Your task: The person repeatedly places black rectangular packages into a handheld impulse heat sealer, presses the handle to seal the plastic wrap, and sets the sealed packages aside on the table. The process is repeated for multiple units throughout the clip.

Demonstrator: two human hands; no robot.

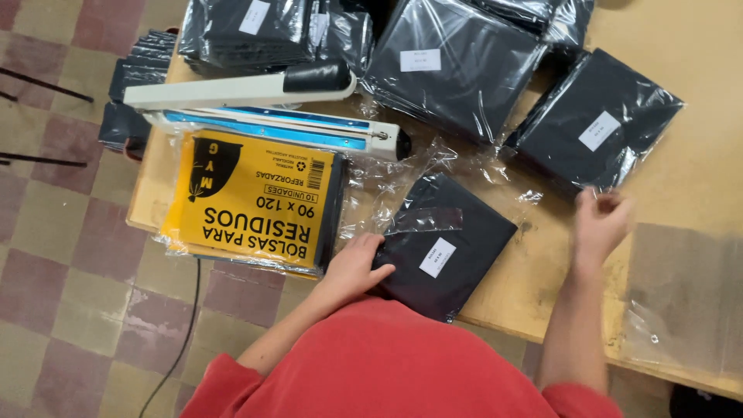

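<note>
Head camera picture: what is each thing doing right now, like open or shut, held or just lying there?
Sealer: arm lifted, open.
Near black pack: flat on table, left hand pressing its edge.
Right hand: blurred, fingers curled, above table, holding nothing I can see.
Yellow pack: lying flat under sealer, untouched.
Far black packs: wrapped, lying untouched.
Clear bag: flat, empty.

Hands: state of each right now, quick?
Left hand: open, fingers resting on the black packet.
Right hand: blurred, fingers curled, cannot tell if holding anything.
</note>
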